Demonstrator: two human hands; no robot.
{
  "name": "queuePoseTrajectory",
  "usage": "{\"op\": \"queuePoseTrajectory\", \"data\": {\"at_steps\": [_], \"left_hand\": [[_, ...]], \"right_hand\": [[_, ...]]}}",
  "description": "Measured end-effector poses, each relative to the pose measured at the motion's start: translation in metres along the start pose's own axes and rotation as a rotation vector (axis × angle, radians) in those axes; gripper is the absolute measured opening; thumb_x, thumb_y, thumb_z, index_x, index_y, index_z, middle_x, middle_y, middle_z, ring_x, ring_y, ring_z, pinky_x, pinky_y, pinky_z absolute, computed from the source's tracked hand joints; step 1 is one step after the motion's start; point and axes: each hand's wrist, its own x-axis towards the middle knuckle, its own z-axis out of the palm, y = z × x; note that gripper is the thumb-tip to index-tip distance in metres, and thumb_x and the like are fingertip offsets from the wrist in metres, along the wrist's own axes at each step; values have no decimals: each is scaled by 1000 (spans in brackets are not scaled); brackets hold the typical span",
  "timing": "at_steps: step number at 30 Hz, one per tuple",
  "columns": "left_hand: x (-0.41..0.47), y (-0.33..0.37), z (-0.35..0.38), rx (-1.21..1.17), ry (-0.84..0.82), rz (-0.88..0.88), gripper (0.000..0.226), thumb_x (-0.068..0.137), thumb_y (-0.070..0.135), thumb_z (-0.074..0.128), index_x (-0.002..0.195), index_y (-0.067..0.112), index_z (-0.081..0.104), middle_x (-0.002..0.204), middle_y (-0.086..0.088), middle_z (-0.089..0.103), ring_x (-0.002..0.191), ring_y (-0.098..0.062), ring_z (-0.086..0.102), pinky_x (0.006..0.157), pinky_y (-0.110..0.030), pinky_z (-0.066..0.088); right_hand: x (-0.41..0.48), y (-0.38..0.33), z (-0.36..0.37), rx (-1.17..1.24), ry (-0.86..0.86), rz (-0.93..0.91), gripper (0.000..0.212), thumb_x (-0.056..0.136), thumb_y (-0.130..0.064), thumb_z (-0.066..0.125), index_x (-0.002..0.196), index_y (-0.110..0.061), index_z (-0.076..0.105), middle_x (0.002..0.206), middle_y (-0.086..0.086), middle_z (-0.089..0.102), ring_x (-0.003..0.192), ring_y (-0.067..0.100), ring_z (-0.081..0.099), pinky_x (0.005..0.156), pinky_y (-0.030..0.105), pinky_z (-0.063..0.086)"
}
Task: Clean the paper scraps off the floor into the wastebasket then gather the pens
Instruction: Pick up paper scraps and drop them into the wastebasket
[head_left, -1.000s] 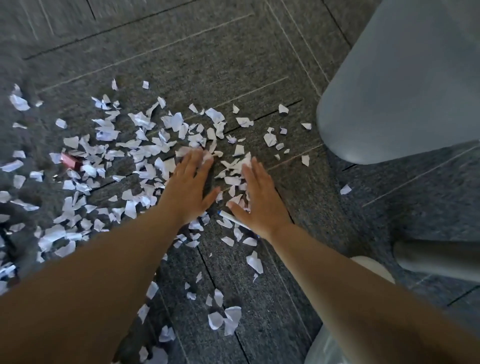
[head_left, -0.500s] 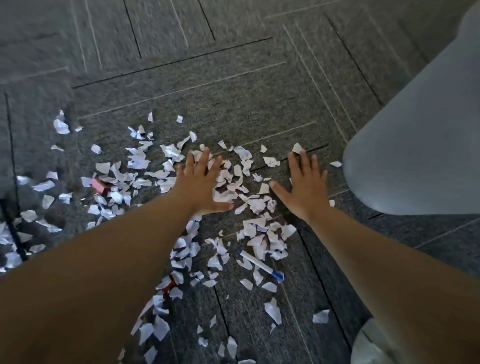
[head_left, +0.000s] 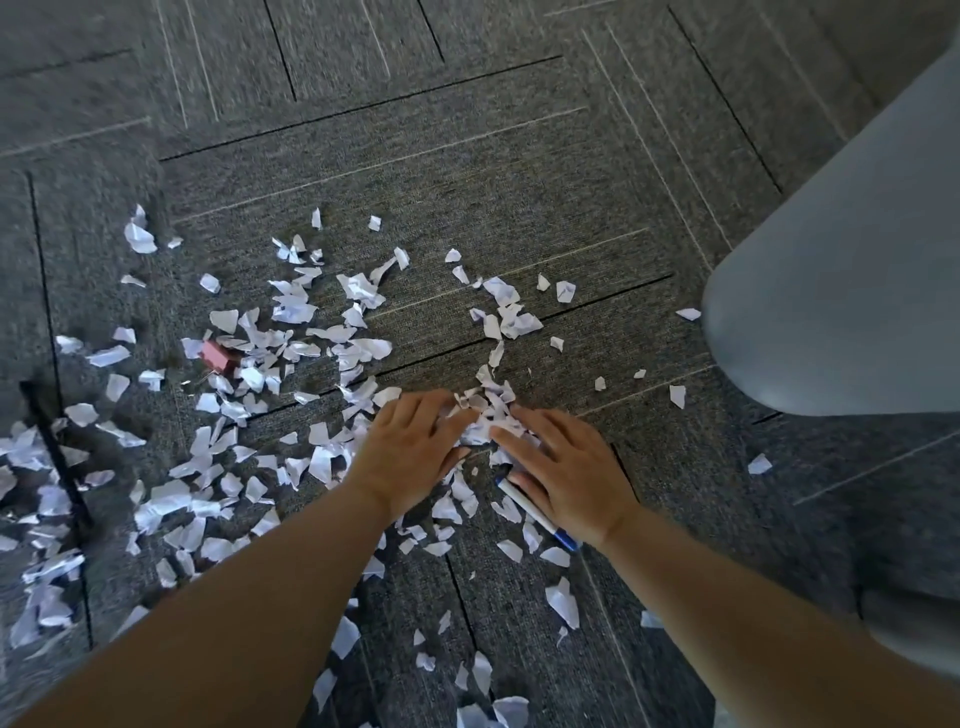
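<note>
**A:** Nearest to me, a few paper scraps (head_left: 563, 603) lie loose on the carpet tiles (head_left: 519, 171). Should I leave them?

**B:** For now, I'd say. Mind the pen (head_left: 540, 519) first. It has a white barrel and a blue cap, and it lies on the floor partly under the heel of your right hand (head_left: 566, 478). It belongs to the later step, so I'd nudge it aside rather than scoop it up with the paper.

**A:** And the hands?

**B:** The right hand has its fingers straight and spread, pressed flat on the paper and gripping nothing. The left hand (head_left: 410, 447) has its fingers loosely bent, with the tips in the small heap (head_left: 485, 415) between the two hands. It's blurred, but I see no closed grasp. To do this well, bring both palms in low against the carpet, get under the heap, and lift with cupped hands so the small pieces don't spill.

**A:** Most of the paper lies further out, to the left.

**B:** Yes, that's the wide scatter (head_left: 253, 378), and there's a small pink object (head_left: 215, 356) among it. Pick that out rather than binning it. Then rake the rest in long strokes toward the heap.

**A:** And the wastebasket?

**B:** I can't make it out for sure. The large pale grey rounded shape (head_left: 831, 312) at the far right may just be furniture.
</note>
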Motion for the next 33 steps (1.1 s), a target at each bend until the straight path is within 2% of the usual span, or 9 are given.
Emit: {"op": "queuePoseTrajectory", "data": {"at_steps": [2,5,8,12,16,22,25,31,33], "left_hand": [[1,2,-1,-18,-11,3,40,66,35,71,102,18,62,94,-9,64,78,-25,64,64,-35,55],[4,3,-5,-112,-64,-4,37,60,17,81,90,9,62,85,-11,61,70,-25,61,48,-27,48],[9,6,-13,-221,-90,-83,24,88,12,55,111,5,51,106,-12,54,93,-29,55,60,-33,42],[14,12,-40,-261,-113,-170,25,95,18,42,116,5,44,112,-13,53,91,-31,55,67,-37,42],[22,20,-101,-359,-12,-184,22,95,20,43,111,6,45,104,-13,56,83,-28,55,66,-33,41],[57,43,-217,-378,240,-145,18,94,18,47,102,3,51,97,-17,57,77,-32,54,61,-35,38],[72,69,-271,-405,384,-55,18,92,14,50,98,-2,54,93,-23,58,73,-37,55,57,-36,34],[116,139,-340,-378,470,197,12,80,7,64,79,-2,56,70,-22,60,54,-35,56,50,-28,30],[138,168,-347,-364,453,269,16,86,12,59,87,-3,56,81,-24,61,64,-38,58,53,-30,30]], "right_hand": [[11,-2,-2,7,18,35,38,89,-44,42,121,-23,48,117,10,59,93,27,59,75,41,55],[24,-6,-6,86,16,50,31,85,-39,51,99,-12,56,93,11,60,73,22,57,51,30,51],[23,-6,-11,168,81,61,16,81,-20,67,82,-7,57,69,7,57,50,18,49,37,21,32],[13,5,-41,226,102,159,18,80,-14,71,79,-7,54,61,5,54,45,12,33,36,19,21],[12,12,-114,306,33,243,23,95,-25,50,93,-3,55,77,11,56,60,23,49,52,33,39],[6,6,-237,397,489,167,31,92,-29,51,81,-2,58,61,12,57,51,19,46,49,19,26],[-11,15,-291,344,622,158,36,94,-38,40,82,-7,55,66,10,57,62,18,42,54,27,31],[-57,87,-365,249,797,386,24,90,-22,53,77,-2,55,69,13,57,61,25,51,54,37,46],[-73,109,-368,246,802,483,26,91,-27,49,78,-4,55,71,10,56,62,23,50,55,41,47]]}}
